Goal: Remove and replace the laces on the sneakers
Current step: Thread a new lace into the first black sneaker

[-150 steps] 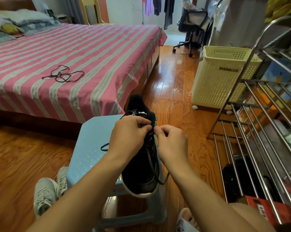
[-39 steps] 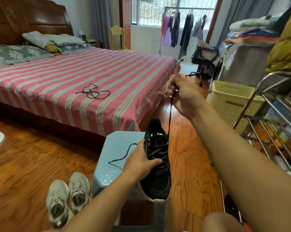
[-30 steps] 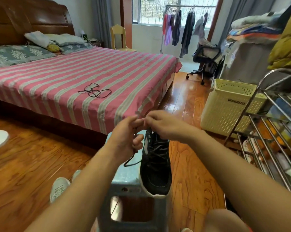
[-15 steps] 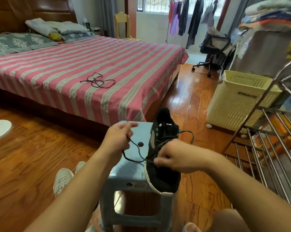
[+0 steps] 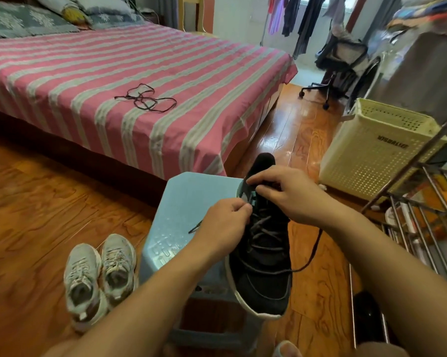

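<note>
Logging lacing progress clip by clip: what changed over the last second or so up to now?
The right hand, which had pulled the lace high above the black sneaker, came back down to the shoe's collar. The left hand left the shoe's side and now pinches the lace at the upper eyelets. The sneaker stays on the blue stool; the loose lace stays on the bed, the grey sneakers on the floor.

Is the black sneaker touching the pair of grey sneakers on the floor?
Apart. The head view shows the black sneaker up on the blue stool, while the grey sneakers sit on the floor beside it, with the stool's side between them.
</note>
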